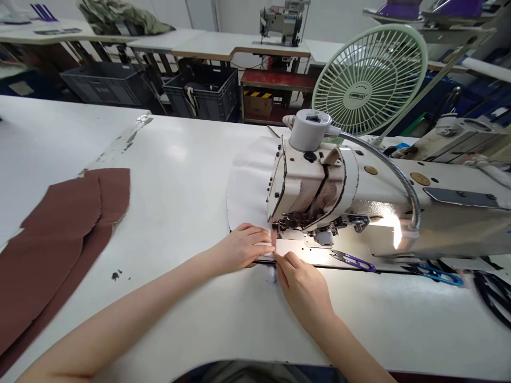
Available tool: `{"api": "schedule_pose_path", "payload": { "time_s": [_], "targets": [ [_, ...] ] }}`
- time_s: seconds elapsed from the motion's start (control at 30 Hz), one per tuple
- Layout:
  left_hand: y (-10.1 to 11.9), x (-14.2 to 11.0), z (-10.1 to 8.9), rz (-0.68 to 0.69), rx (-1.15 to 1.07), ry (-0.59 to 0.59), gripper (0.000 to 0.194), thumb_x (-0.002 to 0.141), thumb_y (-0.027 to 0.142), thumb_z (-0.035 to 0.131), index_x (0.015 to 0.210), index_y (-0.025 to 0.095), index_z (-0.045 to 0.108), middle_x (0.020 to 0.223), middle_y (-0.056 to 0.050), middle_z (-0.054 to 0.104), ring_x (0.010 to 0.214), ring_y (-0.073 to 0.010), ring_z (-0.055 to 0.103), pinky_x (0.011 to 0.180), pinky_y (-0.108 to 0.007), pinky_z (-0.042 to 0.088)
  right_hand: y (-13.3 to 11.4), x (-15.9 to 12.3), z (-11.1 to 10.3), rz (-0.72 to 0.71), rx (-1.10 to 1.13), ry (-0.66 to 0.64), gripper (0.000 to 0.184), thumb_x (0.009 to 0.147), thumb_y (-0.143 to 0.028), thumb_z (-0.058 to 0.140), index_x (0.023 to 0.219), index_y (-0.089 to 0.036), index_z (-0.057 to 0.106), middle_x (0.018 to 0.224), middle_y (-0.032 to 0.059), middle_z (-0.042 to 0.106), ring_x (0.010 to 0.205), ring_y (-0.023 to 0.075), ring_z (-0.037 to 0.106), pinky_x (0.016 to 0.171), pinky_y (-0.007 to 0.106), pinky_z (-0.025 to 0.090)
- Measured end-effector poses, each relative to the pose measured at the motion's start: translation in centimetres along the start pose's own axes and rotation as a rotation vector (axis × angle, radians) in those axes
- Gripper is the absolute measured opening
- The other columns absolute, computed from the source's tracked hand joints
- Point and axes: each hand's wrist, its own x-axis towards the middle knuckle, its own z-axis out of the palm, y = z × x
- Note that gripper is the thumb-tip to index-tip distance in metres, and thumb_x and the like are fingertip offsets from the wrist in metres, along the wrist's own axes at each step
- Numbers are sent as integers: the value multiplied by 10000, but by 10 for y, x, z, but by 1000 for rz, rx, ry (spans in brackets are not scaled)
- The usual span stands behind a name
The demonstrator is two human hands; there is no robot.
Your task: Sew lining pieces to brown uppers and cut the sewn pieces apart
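Note:
At the needle end of the white sewing machine point(311, 181) lies a pale fabric panel point(247, 186), its curved edge towards the left. A narrow brown strip point(274, 239) shows along its right edge, beside the presser foot. My left hand point(241, 247) lies flat on the panel, fingers stretched towards the strip. Just in front of the needle area, my right hand point(301, 282) pinches the near end of the brown strip between thumb and fingers. The fingertips of both hands almost meet there. Part of the panel is hidden under my left hand and the machine head.
Brown fabric pieces point(59, 234) lie stacked at the left of the white table point(179, 186). Purple thread snips point(355, 261) and blue snips point(439, 275) rest right of my hands. A green fan point(359, 96) stands behind the machine. Grey crates point(207, 93) sit beyond the table.

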Motion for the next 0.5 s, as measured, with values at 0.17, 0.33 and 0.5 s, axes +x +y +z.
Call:
{"api": "schedule_pose_path", "payload": {
  "time_s": [0.17,0.33,0.5],
  "targets": [
    [-9,10,-5,-44,60,-71,292,929,162,395,1085,271,616,1087,-15,652,1075,-148,547,897,-296,353,8,15,0,-23,-69,-88,266,901,-134,411,928,-175,672,722,27,583,515,81,499,481,260,252],
    [-20,19,-8,-66,55,-94,266,946,239,405,1101,273,619,1090,-30,644,1040,-159,550,882,-297,363,13,25,6,-12,-95,-74,302,907,-168,416,1086,-159,660,786,45,620,559,100,534,467,262,249],
    [-35,24,-4,-104,24,-73,244,947,271,417,1048,222,633,1102,-51,638,1060,-171,552,908,-308,361,16,28,13,48,-86,-58,370,926,-210,383,1220,-162,602,867,61,640,565,104,543,453,250,259]
  ]
}}
